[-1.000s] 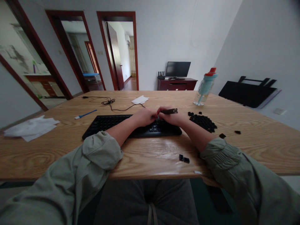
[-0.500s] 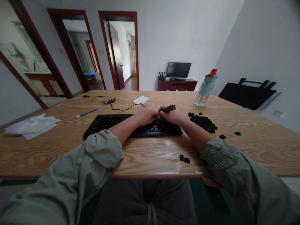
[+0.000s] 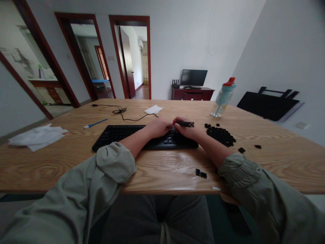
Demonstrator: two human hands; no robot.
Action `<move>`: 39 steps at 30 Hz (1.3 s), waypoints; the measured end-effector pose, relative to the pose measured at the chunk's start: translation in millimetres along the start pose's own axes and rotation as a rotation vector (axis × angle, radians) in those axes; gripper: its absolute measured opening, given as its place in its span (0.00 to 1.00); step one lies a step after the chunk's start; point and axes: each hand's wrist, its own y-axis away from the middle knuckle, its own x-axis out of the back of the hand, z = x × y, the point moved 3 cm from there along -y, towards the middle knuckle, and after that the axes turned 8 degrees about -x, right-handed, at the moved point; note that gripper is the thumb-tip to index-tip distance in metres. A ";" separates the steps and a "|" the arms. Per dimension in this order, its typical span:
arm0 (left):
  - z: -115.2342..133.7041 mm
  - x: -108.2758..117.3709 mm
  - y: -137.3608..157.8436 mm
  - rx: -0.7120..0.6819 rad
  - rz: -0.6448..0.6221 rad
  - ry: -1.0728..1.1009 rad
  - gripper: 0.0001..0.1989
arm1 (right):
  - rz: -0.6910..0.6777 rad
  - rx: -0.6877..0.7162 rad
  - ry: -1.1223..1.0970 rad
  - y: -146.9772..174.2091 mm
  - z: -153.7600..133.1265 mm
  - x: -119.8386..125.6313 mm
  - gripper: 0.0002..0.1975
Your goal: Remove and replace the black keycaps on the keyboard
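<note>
Gripping a slim, dark-handled tool (image 3: 186, 124), the right hand (image 3: 190, 132) is closed around it over the right end of a long, black plastic keyboard (image 3: 116, 134). This lies on the wood-grained table (image 3: 165, 173), directly in front of the person. The left hand (image 3: 159, 128) rests on the keyboard too, its fingertips bunched beside the right hand's; whether they pinch anything I cannot tell, and the tool's tip is hidden between the hands.

Slipping looks the likeliest trouble: if the tip skidded off a key under sideways pressure, it could scratch the casing or jab the left fingertips so close by. Levering too hard on one side might crack a key's mount. The loose pile of small, square black keycaps (image 3: 221, 136) sits just beside the right forearm, so a wide elbow swing could scatter it. Two loose black keycaps (image 3: 200, 173) lie near the front edge, where a dragging sleeve (image 3: 238, 169) might sweep them off.
</note>
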 end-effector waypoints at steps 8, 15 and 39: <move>2.3 3.0 2.1 0.010 -0.022 0.085 0.11 | -0.014 0.171 0.018 15.3 -2.2 1.8 0.06; -4.7 1.1 10.0 0.023 -0.002 0.077 0.14 | -0.061 0.154 0.159 30.8 -9.1 0.9 0.11; 3.3 -0.9 0.7 -0.022 -0.023 0.123 0.10 | -0.124 0.206 0.027 12.7 2.6 1.8 0.06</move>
